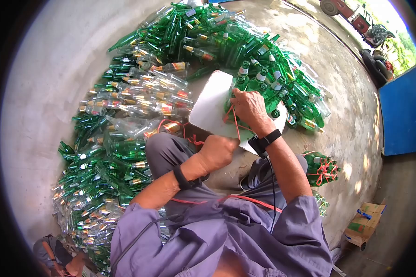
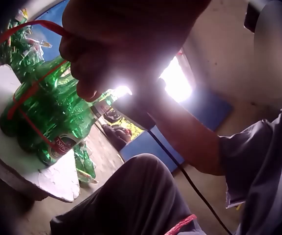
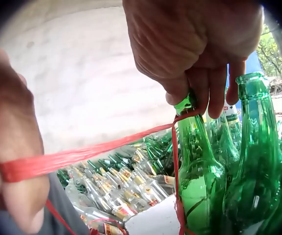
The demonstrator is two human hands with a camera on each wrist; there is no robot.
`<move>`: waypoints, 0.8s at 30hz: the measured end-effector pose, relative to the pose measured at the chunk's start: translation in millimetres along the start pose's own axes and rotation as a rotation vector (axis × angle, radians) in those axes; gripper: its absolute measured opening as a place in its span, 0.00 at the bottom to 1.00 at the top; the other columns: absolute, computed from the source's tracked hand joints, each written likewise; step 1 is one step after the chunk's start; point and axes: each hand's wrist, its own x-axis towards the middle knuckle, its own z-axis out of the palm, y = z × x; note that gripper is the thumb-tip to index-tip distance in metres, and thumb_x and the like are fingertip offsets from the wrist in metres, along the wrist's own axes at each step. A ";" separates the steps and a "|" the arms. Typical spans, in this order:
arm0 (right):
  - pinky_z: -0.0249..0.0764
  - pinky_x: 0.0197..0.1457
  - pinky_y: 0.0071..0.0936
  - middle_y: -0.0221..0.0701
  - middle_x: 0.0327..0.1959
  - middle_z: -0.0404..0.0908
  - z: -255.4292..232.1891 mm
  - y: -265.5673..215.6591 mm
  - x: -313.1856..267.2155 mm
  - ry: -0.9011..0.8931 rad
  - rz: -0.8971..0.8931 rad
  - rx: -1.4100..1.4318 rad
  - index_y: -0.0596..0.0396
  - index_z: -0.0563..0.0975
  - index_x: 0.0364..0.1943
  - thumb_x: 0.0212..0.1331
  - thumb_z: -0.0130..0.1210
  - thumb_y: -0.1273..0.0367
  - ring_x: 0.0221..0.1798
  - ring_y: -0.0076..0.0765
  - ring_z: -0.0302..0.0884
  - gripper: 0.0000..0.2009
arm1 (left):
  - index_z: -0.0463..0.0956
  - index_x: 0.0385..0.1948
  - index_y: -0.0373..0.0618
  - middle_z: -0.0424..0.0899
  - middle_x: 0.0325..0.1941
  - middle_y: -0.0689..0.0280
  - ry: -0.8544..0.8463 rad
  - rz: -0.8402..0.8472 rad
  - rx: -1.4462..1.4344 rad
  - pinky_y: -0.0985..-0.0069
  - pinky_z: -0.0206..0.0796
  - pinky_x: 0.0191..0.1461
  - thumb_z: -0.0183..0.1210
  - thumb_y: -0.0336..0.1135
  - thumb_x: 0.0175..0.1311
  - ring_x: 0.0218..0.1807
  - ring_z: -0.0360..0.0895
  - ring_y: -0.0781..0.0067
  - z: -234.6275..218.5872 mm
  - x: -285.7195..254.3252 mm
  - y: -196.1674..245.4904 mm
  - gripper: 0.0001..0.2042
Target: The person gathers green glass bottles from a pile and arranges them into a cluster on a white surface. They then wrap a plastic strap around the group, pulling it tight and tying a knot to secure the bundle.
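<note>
Red plastic twine [image 3: 97, 149] runs taut from my left hand [image 1: 218, 151] to the neck of a green glass bottle [image 3: 198, 169]. The left hand is a fist with the twine wrapped across its fingers. My right hand [image 1: 250, 108] reaches down over that bottle's top, thumb and fingers pinching the neck just above the twine. Several green bottles stand upright in a tight group on a white board [image 1: 211, 102]. In the left wrist view, twine also circles the group's bodies, and one bottle's label [image 2: 62, 145] shows part of a brand name.
Piles of green and clear bottles [image 1: 138, 94] lie along the wall to the left and ahead. A bundle of green bottles [image 1: 321, 170] tied with red twine stands by my right knee. A cardboard box [image 1: 365, 224] and a blue panel [image 1: 404, 111] are farther right.
</note>
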 end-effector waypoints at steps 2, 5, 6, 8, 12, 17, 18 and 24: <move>0.74 0.37 0.49 0.45 0.23 0.81 0.0 -0.2 -0.9 0.012 0.025 0.035 0.54 0.79 0.44 0.57 0.57 0.64 0.31 0.56 0.80 0.13 | 0.76 0.31 0.44 0.80 0.38 0.58 0.096 0.050 0.091 0.64 0.73 0.36 0.54 0.29 0.49 0.40 0.81 0.57 -9.1 8.3 15.2 0.07; 0.74 0.36 0.49 0.46 0.23 0.80 -4.0 -0.2 -1.9 -0.024 0.052 0.081 0.54 0.79 0.44 0.58 0.57 0.64 0.30 0.57 0.80 0.13 | 0.76 0.30 0.41 0.78 0.46 0.55 0.292 0.252 0.038 0.62 0.72 0.44 0.53 0.28 0.50 0.47 0.76 0.53 -13.2 20.1 17.6 0.06; 0.74 0.36 0.49 0.46 0.23 0.80 -2.9 1.0 -2.1 -0.023 0.056 0.083 0.54 0.79 0.44 0.58 0.57 0.64 0.30 0.57 0.80 0.13 | 0.76 0.30 0.41 0.78 0.46 0.55 0.288 0.254 0.037 0.62 0.72 0.44 0.53 0.28 0.50 0.47 0.76 0.53 -10.7 22.2 18.0 0.06; 0.73 0.35 0.50 0.46 0.22 0.79 -1.7 3.4 -0.1 -0.040 0.051 0.089 0.53 0.79 0.45 0.58 0.56 0.63 0.29 0.58 0.79 0.13 | 0.75 0.31 0.40 0.78 0.41 0.55 0.340 0.269 -0.053 0.58 0.69 0.46 0.54 0.28 0.52 0.46 0.75 0.51 -1.2 25.9 14.2 0.06; 0.73 0.35 0.50 0.46 0.21 0.79 -4.2 3.7 -2.5 -0.024 0.024 0.090 0.53 0.79 0.44 0.58 0.56 0.63 0.29 0.58 0.79 0.13 | 0.74 0.33 0.39 0.78 0.37 0.54 0.177 0.156 -0.193 0.55 0.69 0.45 0.56 0.29 0.54 0.44 0.76 0.49 42.0 18.8 -11.1 0.07; 0.73 0.34 0.50 0.45 0.21 0.79 -4.7 5.1 -6.4 -0.006 0.013 0.063 0.52 0.79 0.41 0.59 0.56 0.63 0.28 0.57 0.79 0.11 | 0.73 0.31 0.38 0.76 0.29 0.49 0.185 -0.074 -0.272 0.55 0.69 0.32 0.53 0.33 0.65 0.29 0.76 0.43 5.5 5.5 -63.2 0.07; 0.73 0.34 0.50 0.45 0.21 0.79 -5.2 4.6 -6.5 -0.004 0.014 0.067 0.52 0.79 0.41 0.59 0.56 0.63 0.28 0.57 0.79 0.11 | 0.74 0.32 0.39 0.78 0.30 0.47 0.109 -0.233 -0.252 0.55 0.70 0.34 0.51 0.38 0.69 0.33 0.77 0.42 -14.4 8.2 -72.2 0.11; 0.71 0.38 0.40 0.34 0.24 0.82 2.2 3.6 -7.7 0.079 -0.052 -0.055 0.50 0.80 0.35 0.51 0.60 0.61 0.30 0.44 0.82 0.11 | 0.75 0.32 0.39 0.81 0.31 0.47 0.023 -0.369 -0.030 0.54 0.69 0.41 0.49 0.46 0.68 0.40 0.79 0.41 -39.1 39.1 -102.2 0.16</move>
